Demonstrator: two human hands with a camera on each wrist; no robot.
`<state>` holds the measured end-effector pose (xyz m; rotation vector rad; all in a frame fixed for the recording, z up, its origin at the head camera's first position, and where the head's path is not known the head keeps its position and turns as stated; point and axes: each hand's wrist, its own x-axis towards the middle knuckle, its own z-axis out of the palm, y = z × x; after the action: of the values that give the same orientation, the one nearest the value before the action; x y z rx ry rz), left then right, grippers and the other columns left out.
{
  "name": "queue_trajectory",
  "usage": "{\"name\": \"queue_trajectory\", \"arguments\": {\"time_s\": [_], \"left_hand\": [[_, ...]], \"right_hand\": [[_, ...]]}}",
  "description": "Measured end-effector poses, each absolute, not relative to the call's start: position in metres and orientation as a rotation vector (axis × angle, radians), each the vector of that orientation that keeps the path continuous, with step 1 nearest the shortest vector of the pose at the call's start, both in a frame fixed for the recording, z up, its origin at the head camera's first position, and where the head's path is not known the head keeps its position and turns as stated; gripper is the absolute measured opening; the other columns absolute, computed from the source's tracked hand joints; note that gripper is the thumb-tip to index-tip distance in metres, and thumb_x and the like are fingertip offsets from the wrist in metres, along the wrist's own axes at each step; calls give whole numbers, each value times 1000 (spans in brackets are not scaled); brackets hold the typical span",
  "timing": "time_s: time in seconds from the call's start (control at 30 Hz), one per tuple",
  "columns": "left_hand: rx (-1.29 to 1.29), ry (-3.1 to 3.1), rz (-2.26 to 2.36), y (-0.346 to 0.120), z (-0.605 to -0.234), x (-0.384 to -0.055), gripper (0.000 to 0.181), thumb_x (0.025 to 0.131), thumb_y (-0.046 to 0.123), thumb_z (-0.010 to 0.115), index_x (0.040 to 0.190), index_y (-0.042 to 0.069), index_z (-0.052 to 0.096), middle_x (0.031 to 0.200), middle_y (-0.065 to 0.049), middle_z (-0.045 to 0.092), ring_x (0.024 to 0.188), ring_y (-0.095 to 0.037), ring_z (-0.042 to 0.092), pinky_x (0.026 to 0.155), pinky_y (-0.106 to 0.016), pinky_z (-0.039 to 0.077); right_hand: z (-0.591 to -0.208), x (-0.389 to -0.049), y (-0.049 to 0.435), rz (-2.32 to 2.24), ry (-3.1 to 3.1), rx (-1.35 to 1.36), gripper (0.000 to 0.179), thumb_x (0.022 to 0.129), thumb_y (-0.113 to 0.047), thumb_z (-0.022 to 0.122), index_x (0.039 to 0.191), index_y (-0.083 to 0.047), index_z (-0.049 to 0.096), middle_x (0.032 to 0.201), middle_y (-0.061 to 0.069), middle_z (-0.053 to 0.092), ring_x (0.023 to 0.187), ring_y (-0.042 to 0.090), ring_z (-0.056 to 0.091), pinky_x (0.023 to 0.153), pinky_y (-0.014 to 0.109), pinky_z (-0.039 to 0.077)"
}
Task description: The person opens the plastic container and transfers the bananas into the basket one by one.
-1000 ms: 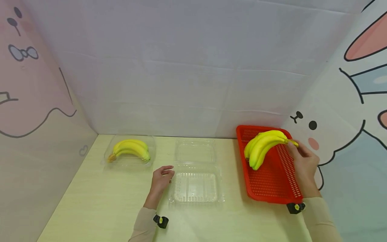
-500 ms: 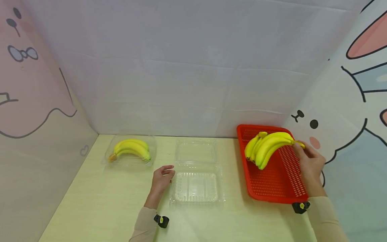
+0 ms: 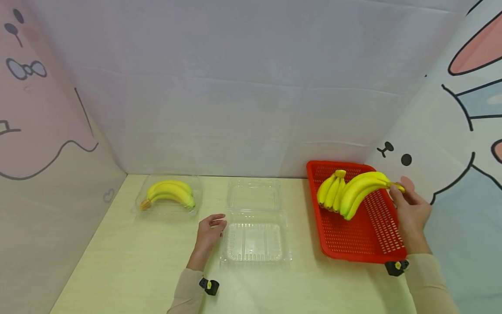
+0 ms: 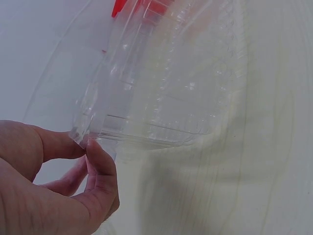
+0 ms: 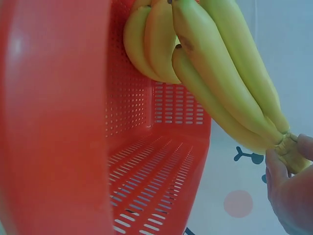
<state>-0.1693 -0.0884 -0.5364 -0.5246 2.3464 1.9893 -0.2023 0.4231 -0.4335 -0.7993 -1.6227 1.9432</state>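
Observation:
My right hand [image 3: 412, 211] pinches the stem of a yellow bunch of bananas [image 3: 362, 192] over the red basket [image 3: 327, 250]. In the right wrist view the fingers wrap the stem end, and the held bananas [image 5: 220, 73] slant up and away from it. A second, smaller bunch [image 3: 331, 192] lies in the basket's far left part, stem up. My left hand [image 3: 209, 232] is at the left edge of an open clear plastic clamshell box [image 3: 255, 242]. Seen from the left wrist, its thumb and finger [image 4: 100, 164] pinch the corner of the box's rim.
At the back left, another clear box [image 3: 143, 185] holds a bunch of bananas [image 3: 170, 194]. The open box's lid [image 3: 254, 196] lies flat behind its base. White cloth walls [image 3: 219, 109] with cartoon prints enclose the pale wooden table [image 3: 149, 261] at the back and sides.
My right hand has moved right with its bunch, drawing it off the smaller bunch, which now shows fully. The basket's right side has shifted outward slightly. My left hand stays put.

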Motion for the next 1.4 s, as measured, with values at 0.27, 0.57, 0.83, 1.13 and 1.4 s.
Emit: {"name": "queue_trajectory", "arguments": {"time_s": [0.27, 0.57, 0.83, 1.13, 1.4], "left_hand": [[-537, 2341, 1991, -88, -537, -171, 27, 96, 1, 67, 121, -8, 68, 101, -18, 68, 78, -20, 60, 59, -23, 50], [-529, 2342, 2004, -88, -537, -170, 27, 95, 0, 67, 120, -9, 68, 100, -19, 69, 79, -23, 62, 58, -22, 50], [-544, 2339, 2002, -87, -535, -169, 26, 95, 0, 67, 119, -8, 68, 99, -17, 68, 76, -17, 59, 58, -22, 50], [-543, 2336, 1992, -88, -534, -168, 28, 96, 1, 66, 122, -8, 67, 101, -17, 68, 80, -19, 60, 59, -22, 50], [-531, 2328, 2012, -88, -534, -168, 28, 96, 1, 67, 122, -9, 67, 100, -17, 68, 78, -21, 60, 58, -21, 50]], "right_hand": [[-441, -206, 429, 1909, -1656, -826, 46, 87, -17, 83, 131, -9, 71, 96, -11, 71, 87, 3, 67, 72, 11, 53], [-450, -206, 434, 1844, -1766, -830, 42, 90, -19, 80, 130, -10, 72, 94, -13, 68, 89, 2, 63, 71, 7, 51], [-460, -206, 436, 1662, -2019, -857, 44, 93, -27, 77, 133, -9, 70, 89, -20, 64, 88, 1, 58, 69, 4, 46], [-463, -207, 437, 1559, -2205, -920, 47, 97, -36, 72, 138, -12, 67, 90, -23, 59, 87, -1, 54, 67, 6, 45], [-467, -206, 441, 1456, -2438, -844, 58, 105, -45, 52, 148, -5, 54, 97, -21, 57, 92, 0, 50, 74, 13, 42]]}}
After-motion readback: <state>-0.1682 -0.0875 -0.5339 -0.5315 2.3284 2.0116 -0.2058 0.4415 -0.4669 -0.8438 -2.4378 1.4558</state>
